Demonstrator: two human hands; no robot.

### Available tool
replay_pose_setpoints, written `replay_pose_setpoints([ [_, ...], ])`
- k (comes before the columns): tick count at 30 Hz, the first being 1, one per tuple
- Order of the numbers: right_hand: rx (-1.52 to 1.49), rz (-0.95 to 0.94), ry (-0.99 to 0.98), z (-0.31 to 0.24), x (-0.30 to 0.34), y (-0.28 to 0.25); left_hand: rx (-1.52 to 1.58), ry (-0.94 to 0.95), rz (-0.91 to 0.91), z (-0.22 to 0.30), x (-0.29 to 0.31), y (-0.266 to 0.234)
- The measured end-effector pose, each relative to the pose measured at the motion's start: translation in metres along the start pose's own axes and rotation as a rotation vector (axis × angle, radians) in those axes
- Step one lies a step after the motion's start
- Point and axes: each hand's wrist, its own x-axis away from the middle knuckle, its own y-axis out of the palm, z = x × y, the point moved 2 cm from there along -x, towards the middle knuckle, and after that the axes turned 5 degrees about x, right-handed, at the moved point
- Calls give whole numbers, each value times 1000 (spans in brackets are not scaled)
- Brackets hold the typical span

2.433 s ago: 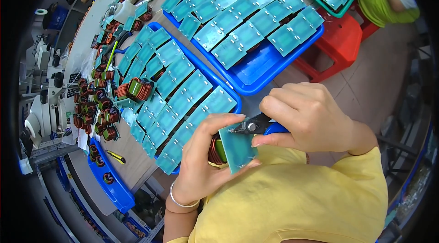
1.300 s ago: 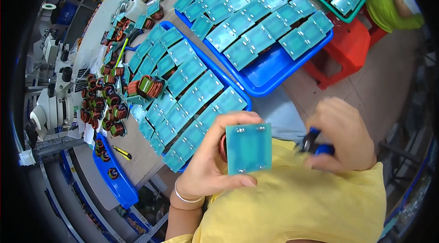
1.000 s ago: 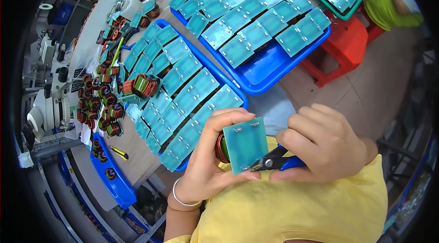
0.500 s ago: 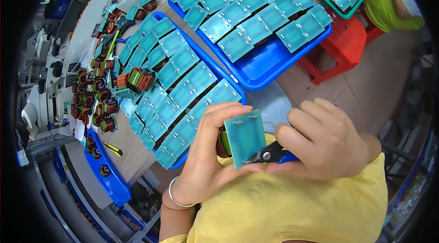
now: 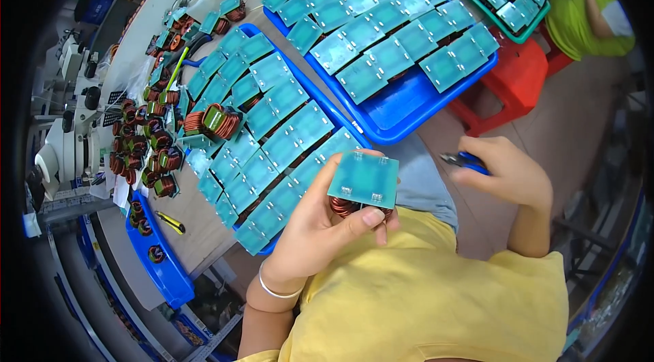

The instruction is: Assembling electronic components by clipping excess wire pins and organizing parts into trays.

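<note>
Right hand (image 5: pixel 507 172), cutters (image 5: pixel 469 162) drawn clear of board (image 5: pixel 364 176); board tipped flatter, coil (image 5: pixel 343 206), part hidden, apparently underneath now.

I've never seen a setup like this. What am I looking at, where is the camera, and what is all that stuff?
There is no machine here, just a person's two bare hands. The view comes from a wide fisheye camera worn on the head and looking down, so straight edges seem to bend.

The left hand holds a square teal board with a copper-coloured coil under it. The right hand holds blue-handled cutters, apart from the board.

On the table, a blue tray carries rows of similar boards. To its left lie a cluster of coils and a yellow-and-black knife. Farther off, a second blue tray and a green tray carry boards too.
</note>
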Motion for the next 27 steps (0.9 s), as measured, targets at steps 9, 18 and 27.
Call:
replay_pose_setpoints([
  [9,-190,333,-234,-27,-23,1,30,-81,-112,2,-5,-6],
  [18,65,242,-573,-58,-51,-6,-398,128,101,18,8,-16],
  [27,770,324,-390,-15,-79,-17,-1918,547,745,84,6,-97],
])
